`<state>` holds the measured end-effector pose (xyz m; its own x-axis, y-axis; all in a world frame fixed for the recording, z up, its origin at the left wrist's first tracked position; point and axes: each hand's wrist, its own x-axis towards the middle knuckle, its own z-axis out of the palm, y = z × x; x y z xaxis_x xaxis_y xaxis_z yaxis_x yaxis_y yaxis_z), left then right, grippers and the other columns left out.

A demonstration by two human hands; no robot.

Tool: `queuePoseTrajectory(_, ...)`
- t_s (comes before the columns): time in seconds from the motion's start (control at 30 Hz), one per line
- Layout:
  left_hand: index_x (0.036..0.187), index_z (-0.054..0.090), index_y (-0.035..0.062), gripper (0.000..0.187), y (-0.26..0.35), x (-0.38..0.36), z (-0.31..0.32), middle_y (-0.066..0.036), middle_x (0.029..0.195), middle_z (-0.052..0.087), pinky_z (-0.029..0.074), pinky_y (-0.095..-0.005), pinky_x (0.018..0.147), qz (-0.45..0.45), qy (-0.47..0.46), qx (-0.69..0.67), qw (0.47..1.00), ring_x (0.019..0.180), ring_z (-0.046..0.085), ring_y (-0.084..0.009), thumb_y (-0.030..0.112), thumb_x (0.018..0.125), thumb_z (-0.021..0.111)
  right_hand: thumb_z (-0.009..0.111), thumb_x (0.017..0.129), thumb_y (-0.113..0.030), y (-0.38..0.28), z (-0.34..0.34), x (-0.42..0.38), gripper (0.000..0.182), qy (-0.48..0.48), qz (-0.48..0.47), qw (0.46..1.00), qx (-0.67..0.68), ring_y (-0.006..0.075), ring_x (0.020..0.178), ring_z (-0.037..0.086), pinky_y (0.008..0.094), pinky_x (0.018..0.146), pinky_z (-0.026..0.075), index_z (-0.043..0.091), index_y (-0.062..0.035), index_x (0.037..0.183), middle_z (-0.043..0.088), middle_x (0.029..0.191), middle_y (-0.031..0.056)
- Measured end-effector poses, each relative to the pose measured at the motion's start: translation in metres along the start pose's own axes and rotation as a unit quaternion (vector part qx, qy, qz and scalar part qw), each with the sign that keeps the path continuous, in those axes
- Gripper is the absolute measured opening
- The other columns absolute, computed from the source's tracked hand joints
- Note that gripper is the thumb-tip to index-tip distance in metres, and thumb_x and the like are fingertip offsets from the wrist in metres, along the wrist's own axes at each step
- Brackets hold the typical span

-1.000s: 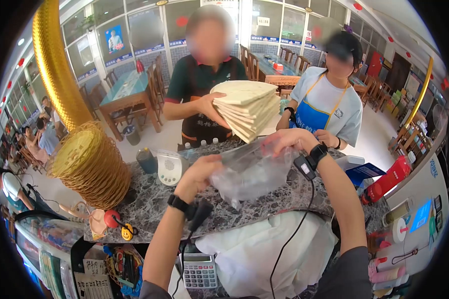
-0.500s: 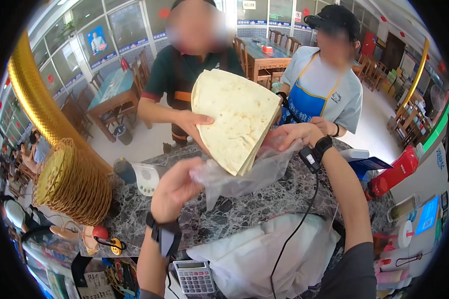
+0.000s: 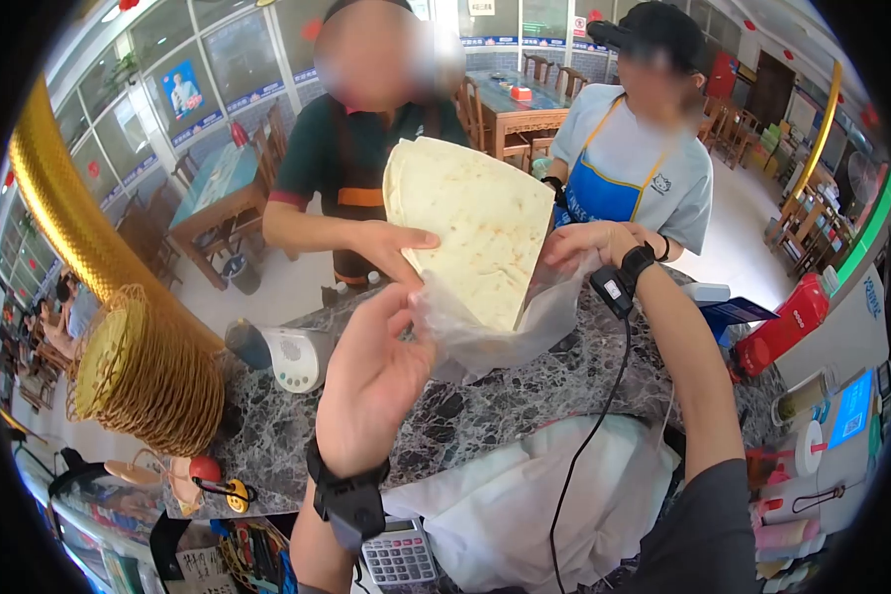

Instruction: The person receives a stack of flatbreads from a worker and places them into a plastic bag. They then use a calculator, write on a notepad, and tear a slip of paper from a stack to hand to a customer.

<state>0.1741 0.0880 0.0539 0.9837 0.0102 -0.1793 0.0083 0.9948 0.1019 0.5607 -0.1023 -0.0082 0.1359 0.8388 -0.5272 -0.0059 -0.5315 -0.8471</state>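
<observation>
Flatbreads (image 3: 477,226) angle down into a plastic bag (image 3: 480,348), left hand (image 3: 376,361) and right hand (image 3: 589,244) pinching its opposite edges, where slack film could snag and tear.

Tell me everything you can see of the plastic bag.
The bag looks like thin, see-through plastic, wrinkled and limp, with its mouth open upward. The person's left hand touches its left edge; the right hand holds its right edge. The lower tip of the folded flatbread sits within the mouth. The bag is above the counter; whether its bottom touches is unclear.
</observation>
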Motion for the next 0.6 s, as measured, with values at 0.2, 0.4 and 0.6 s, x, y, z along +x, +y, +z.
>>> queuePoseTrajectory(0.2, 0.134, 0.052, -0.0122, 0.031, -0.021, -0.005, 0.000, -0.014, 0.129, 0.061, 0.051, -0.0228, 0.093, 0.317, 0.044, 0.570, 0.757, 0.114, 0.057, -0.0097, -0.003, 0.105, 0.056, 0.083, 0.088, -0.006, 0.006, -0.010, 0.000, 0.018, 0.118, -0.077, 0.984, 0.110, 0.0100, 0.090, 0.070, 0.0254, 0.079, 0.054, 0.073, -0.0025, 0.103, 0.075, 0.094, 0.0033)
queuePoseTrajectory(0.4, 0.128, 0.062, -0.0024, 0.029, -0.057, -0.013, 0.033, -0.019, 0.133, 0.059, 0.053, -0.0445, 0.109, 0.154, -0.002, 0.098, 0.983, 0.118, 0.062, -0.0316, 0.000, 0.100, 0.066, 0.078, 0.091, -0.001, 0.019, -0.014, 0.006, 0.014, 0.119, -0.072, 0.961, 0.239, 0.0099, 0.075, 0.070, 0.0251, 0.066, 0.057, 0.074, -0.0008, 0.104, 0.076, 0.093, 0.0027)
queuePoseTrajectory(0.6, 0.129, 0.062, -0.0030, 0.030, -0.060, -0.008, 0.023, -0.020, 0.135, 0.059, 0.048, -0.0423, 0.114, 0.204, -0.057, 0.045, 0.976, 0.128, 0.056, -0.0318, 0.002, 0.100, 0.065, 0.068, 0.099, -0.003, 0.054, -0.033, 0.034, 0.004, 0.088, -0.021, 0.853, 0.514, 0.0037, 0.049, 0.046, 0.0239, 0.047, 0.042, 0.071, -0.0011, 0.101, 0.061, 0.074, -0.0039)
